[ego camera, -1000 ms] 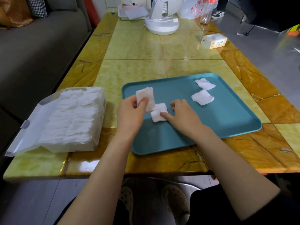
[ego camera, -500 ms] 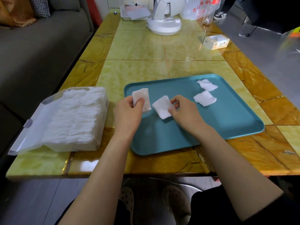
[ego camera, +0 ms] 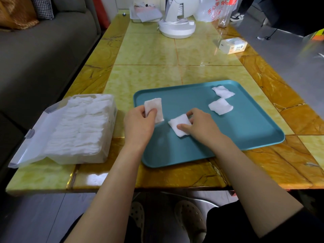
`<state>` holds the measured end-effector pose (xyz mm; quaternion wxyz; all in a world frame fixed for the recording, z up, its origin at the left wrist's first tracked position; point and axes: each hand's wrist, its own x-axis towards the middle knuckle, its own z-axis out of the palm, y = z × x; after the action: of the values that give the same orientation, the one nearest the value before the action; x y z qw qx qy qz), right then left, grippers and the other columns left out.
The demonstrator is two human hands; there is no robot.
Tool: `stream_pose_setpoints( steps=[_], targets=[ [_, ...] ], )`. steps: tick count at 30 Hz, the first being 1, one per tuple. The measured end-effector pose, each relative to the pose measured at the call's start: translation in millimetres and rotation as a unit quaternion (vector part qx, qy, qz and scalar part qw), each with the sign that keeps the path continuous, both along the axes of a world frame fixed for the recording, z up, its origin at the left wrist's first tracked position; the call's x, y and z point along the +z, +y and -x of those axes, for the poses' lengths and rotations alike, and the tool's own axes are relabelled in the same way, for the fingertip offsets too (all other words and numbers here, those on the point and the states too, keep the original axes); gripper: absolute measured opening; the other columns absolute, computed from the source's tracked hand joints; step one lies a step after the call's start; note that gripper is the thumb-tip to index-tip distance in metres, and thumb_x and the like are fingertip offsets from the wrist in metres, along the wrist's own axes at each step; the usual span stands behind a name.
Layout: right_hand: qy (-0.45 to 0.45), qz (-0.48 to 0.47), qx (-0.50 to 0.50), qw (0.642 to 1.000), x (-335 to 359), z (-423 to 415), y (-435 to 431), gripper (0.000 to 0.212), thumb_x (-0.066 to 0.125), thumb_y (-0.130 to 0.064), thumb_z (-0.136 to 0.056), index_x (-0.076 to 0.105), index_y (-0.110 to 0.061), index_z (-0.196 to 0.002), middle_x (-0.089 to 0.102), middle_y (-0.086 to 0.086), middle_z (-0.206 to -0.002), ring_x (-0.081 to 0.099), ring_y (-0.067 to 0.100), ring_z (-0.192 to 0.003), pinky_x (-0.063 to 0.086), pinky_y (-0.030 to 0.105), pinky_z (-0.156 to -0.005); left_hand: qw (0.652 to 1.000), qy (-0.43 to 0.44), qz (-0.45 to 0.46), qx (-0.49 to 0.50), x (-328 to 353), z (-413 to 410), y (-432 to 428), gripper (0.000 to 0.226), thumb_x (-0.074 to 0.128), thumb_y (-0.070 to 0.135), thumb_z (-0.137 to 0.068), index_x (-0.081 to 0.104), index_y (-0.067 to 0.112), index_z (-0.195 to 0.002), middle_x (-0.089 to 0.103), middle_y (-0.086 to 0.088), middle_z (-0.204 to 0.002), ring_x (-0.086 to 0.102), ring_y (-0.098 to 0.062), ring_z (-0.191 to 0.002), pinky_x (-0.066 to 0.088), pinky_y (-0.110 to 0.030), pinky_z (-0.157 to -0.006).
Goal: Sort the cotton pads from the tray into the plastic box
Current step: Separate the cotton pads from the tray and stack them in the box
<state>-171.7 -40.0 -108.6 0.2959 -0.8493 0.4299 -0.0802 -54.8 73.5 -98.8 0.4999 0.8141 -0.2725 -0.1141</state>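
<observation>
At the bottom edge, a pair of perforated clogs (ego camera: 190, 220) stands on the floor under the tabletop (ego camera: 149, 55), which is tiled in yellow and amber stone pattern. Two bare forearms reach over its near edge.

The left hand (ego camera: 138, 123) is closed on a cotton pad (ego camera: 155, 106), thumb and fingers pinching its lower left part, so the pad stands nearly upright above the near left corner of the teal tray (ego camera: 245, 130). The right hand (ego camera: 201, 127) pinches a second cotton pad (ego camera: 179, 124) between thumb and fingertips, low over the middle of the tray; whether it touches the tray surface cannot be told. The two hands are close together but not touching.

Left of the tray, just beside it, sits the clear plastic box (ego camera: 112, 109), packed with rows of stacked pads (ego camera: 77, 127); its hinged lid (ego camera: 31, 137) lies open to the left.

Farther back on the tray's right part lie a nearer loose pad (ego camera: 220, 106) and a farther loose pad (ego camera: 223, 92), just beside each other.

Beyond the tray, a tissue pack (ego camera: 232, 45) lies near the right edge, and a white fan base (ego camera: 177, 27) and a printed plastic bag (ego camera: 215, 9) stand at the far end. A grey sofa (ego camera: 35, 50) runs along the left side.
</observation>
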Motion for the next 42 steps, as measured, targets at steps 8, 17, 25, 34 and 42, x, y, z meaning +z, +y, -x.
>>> stream_pose_setpoints(
  steps=[8, 17, 25, 34, 42],
  targets=[
    [-0.21, -0.06, -0.007, 0.976, 15.5, -8.7, 3.4, 0.02, 0.06, -0.02, -0.089, 0.063, -0.003, -0.08, 0.059, 0.004, -0.075, 0.049, 0.011, -0.066, 0.035, 0.022, -0.058, 1.0, 0.014, -0.009, -0.021, -1.5, -1.1, 0.7, 0.027, 0.054, 0.018, -0.092, 0.067, -0.004, -0.086, 0.068, -0.021, -0.084, 0.059, -0.025, -0.072, 0.042, -0.035, -0.064],
    [-0.27, -0.074, 0.057, 0.958, 20.4, -8.3, 8.7, 0.017, 0.07, -0.016, -0.082, 0.06, -0.016, -0.067, 0.055, -0.005, -0.062, 0.046, 0.005, -0.059, 0.038, 0.019, -0.06, 0.984, 0.108, 0.025, -0.142, 6.0, 13.6, -4.5, 0.03, 0.055, 0.035, -0.081, 0.074, 0.012, -0.086, 0.072, -0.013, -0.085, 0.057, -0.012, -0.073, 0.043, -0.034, -0.069],
    [-0.245, 0.004, 0.052, 0.968, 19.6, -0.6, 6.5, 0.028, 0.076, -0.018, -0.077, 0.051, -0.027, -0.066, 0.05, -0.014, -0.06, 0.047, -0.009, -0.052, 0.038, 0.008, -0.059, 0.976, 0.147, 0.01, -0.159, 12.3, 14.5, -5.8, 0.038, 0.044, 0.055, -0.067, 0.065, 0.025, -0.074, 0.069, -0.01, -0.084, 0.06, -0.029, -0.079, 0.048, -0.053, -0.087],
    [-0.141, 0.023, 0.058, 0.988, 16.2, 16.2, -21.6, 0.022, 0.066, -0.017, -0.085, 0.059, -0.014, -0.106, 0.061, 0.001, -0.108, 0.056, 0.013, -0.104, 0.036, 0.011, -0.082, 0.993, 0.006, -0.014, -0.118, 0.2, 15.2, -13.0, 0.017, 0.06, 0.019, -0.089, 0.071, 0.006, -0.086, 0.072, -0.01, -0.078, 0.064, -0.024, -0.073, 0.047, -0.038, -0.068],
    [0.056, 0.091, -0.006, 0.994, -2.2, 36.2, -47.5, 0.04, 0.055, -0.032, -0.093, 0.051, -0.011, -0.126, 0.045, 0.013, -0.132, 0.038, 0.03, -0.124, 0.034, 0.037, -0.099, 0.996, -0.023, -0.037, -0.081, -3.5, 18.4, -23.7, 0.022, 0.058, 0.02, -0.089, 0.065, 0.001, -0.081, 0.067, -0.017, -0.077, 0.055, -0.024, -0.068, 0.034, -0.029, -0.057]
  ],
)
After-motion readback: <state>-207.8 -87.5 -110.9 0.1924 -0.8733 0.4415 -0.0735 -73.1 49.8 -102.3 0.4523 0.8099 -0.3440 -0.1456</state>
